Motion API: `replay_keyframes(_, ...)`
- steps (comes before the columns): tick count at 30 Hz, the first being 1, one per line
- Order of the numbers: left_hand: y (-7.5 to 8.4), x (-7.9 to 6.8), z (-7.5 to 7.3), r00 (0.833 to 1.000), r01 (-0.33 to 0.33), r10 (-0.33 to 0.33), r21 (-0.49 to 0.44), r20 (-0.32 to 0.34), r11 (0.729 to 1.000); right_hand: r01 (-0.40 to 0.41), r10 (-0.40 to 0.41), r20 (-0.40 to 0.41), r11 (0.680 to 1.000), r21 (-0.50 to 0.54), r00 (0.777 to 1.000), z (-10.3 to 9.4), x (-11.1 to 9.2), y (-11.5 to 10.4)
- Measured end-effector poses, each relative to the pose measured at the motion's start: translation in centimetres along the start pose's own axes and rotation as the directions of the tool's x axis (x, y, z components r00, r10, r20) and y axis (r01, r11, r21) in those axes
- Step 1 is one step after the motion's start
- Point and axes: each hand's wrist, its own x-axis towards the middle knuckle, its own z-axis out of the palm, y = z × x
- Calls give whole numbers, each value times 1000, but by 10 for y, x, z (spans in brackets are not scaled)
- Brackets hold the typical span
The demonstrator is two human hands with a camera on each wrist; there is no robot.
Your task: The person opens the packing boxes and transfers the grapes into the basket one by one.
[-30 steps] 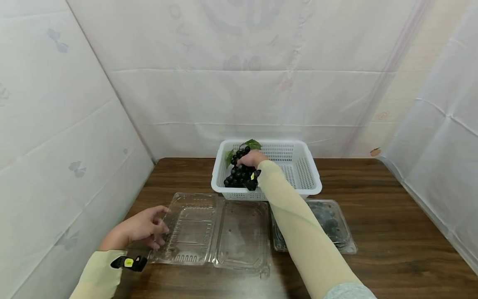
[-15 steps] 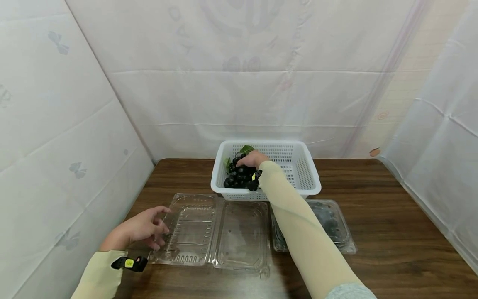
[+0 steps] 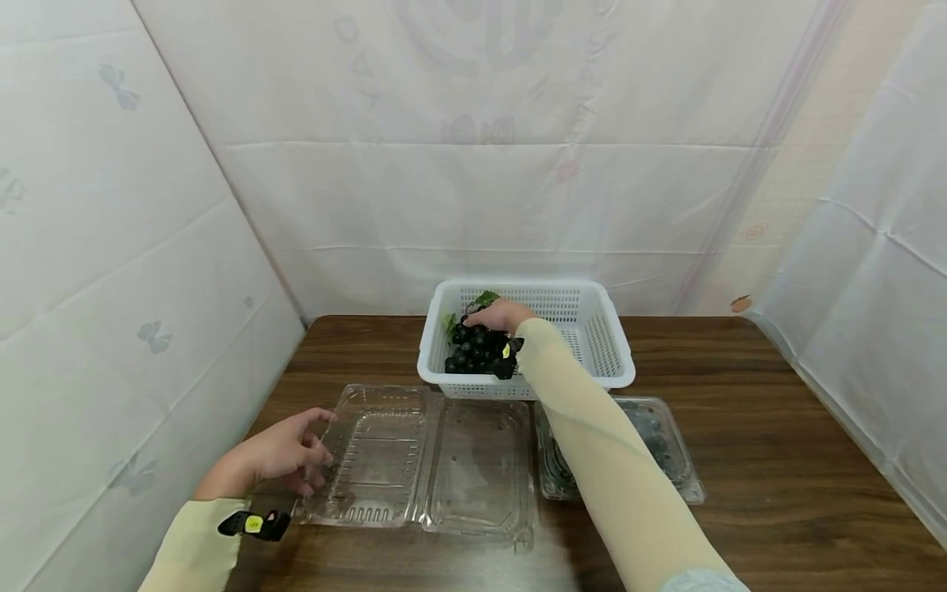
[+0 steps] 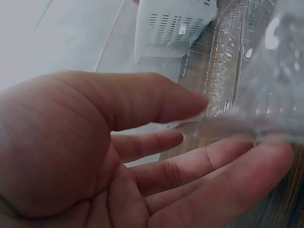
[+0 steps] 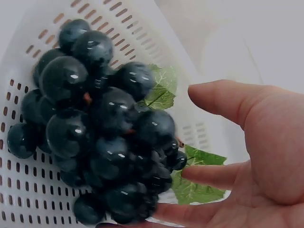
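A bunch of dark grapes [image 3: 472, 352] with green leaves [image 5: 202, 164] lies in the left part of a white perforated basket [image 3: 624, 374]. My right hand [image 3: 505, 315] is at the bunch. In the right wrist view its thumb stands apart from the grapes, and the extended fingers reach to the bunch's edge, tips partly hidden. An unfolded clear plastic clamshell container [image 3: 477, 469] lies on the table. At its left edge is my left hand [image 3: 277, 452], fingers spread loosely; the left wrist view has the container's edge by the fingertips, contact unclear.
A closed clear clamshell container [image 3: 666, 448] with dark fruit inside rests to the right, partly hidden under my right forearm. White sheets [image 3: 444, 197] hang behind and beside the brown wooden table [image 3: 777, 460].
The grape bunch and its leaves have sunk lower into the basket and shifted slightly, the right hand staying over them. The left hand has hardly moved.
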Motion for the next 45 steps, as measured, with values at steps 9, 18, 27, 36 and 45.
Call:
replay_keyframes(9, 12, -2, -1, 981, -30, 60, 162, -187, 986, 46, -44, -41, 999, 30, 998, -15, -17, -4)
replay_keyframes(18, 27, 0, 1, 925, -4, 168, 434, -340, 901, 141, -134, -60, 982, 127, 989, -27, -38, 6)
replay_keyframes(27, 53, 4, 31, 796, -82, 399, 572, -455, 816, 197, -189, -102, 978, 68, 977, -38, -63, 19)
replay_keyframes(36, 80, 18, 70, 733, -227, 554, 627, -393, 745, 240, -226, -148, 966, 91, 963, -42, -86, 36)
replay_keyframes(45, 99, 32, 109, 772, -341, 580, 601, -259, 723, 305, -285, -195, 949, 80, 938, -44, -113, 58)
